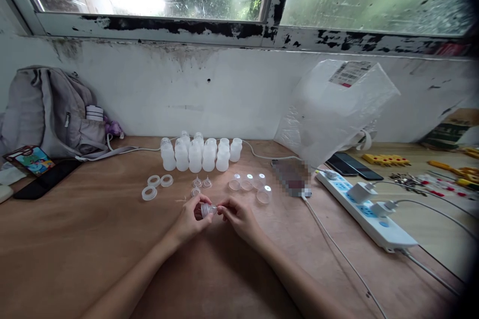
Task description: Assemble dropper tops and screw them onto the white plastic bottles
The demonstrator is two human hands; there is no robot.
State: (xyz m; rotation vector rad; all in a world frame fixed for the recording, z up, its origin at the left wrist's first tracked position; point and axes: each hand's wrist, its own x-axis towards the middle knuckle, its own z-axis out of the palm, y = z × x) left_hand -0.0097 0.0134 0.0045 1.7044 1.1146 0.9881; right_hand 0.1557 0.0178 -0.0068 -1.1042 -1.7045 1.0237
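My left hand (192, 219) is closed around a small clear ribbed piece (206, 210), which lies on its side between thumb and fingers. The fingertips of my right hand (237, 214) pinch at the narrow tip of the same piece. Just beyond are several clear nipples (207, 182). White rings (149, 193) lie to the left, and clear round caps (264, 195) to the right. Behind them several frosted white bottles (195, 156) stand upright in a group.
A pixelated phone (292, 178) with a cable and a white power strip (364, 214) lie on the right. Behind is a plastic bag (333, 109). At the left are a grey backpack (56, 109) and a black phone (47, 180). Yellow tools (447, 167) lie far right.
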